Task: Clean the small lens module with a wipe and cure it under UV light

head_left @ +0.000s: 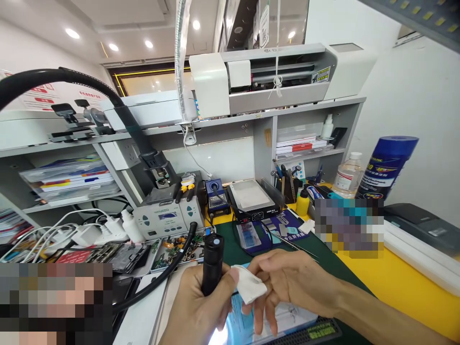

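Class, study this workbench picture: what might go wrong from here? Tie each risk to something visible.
1. The left hand holds the black flashlight while its thumb presses the white cloth, so the cloth might slip or the beam might wander.

2. The black hose passes close to that hand and over the small parts; a bump could scatter them.

3. The bright patch below may cause glare, perhaps hiding fine detail.
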Demonstrator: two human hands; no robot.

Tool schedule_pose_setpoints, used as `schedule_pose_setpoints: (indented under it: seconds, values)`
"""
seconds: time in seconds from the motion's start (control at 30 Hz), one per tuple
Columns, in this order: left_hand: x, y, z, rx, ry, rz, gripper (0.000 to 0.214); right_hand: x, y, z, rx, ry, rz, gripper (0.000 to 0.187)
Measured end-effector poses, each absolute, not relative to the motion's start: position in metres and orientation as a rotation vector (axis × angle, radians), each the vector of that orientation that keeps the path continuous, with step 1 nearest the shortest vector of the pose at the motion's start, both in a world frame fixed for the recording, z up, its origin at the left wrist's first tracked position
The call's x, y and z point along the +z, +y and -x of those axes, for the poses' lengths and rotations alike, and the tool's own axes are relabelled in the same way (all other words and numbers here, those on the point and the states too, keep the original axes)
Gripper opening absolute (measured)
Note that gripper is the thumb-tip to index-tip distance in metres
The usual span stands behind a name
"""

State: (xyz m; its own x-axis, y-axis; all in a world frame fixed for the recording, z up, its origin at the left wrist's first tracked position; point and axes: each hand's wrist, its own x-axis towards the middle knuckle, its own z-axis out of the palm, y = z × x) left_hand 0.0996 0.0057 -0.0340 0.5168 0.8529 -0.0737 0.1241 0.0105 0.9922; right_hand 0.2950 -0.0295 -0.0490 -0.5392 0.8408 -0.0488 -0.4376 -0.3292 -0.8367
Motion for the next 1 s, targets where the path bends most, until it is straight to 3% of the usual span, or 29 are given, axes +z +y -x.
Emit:
schedule_pose_setpoints:
  seconds: [0.27, 0.5, 0.7, 1.0]
  values:
    - [-0.0349, 0.0065, -0.0987, 0.722, 0.932, -1.512, 0.045, -0.0440, -0.0351, -0.2878, 1.637, -1.224, 0.921, 0.033]
    - [-0.0358, 0.0085, -0.0973, 0.704, 0.921, -1.489, 0.046, -0.0431, -0.0365, -0.2895, 1.664, -1.203, 0.841, 0.058]
    - [-0.0363, 0.0112, -0.0971, 0.686, 0.895, -1.452, 0.049, -0.0408, -0.0393, -0.2871, 1.513, -1.234, 1.035, 0.037]
    - [-0.0374, 0.0120, -0.0971, 0.599, 0.872, -1.366, 0.045, -0.0427, -0.0395, -0.2915, 1.511, -1.193, 0.942, 0.033]
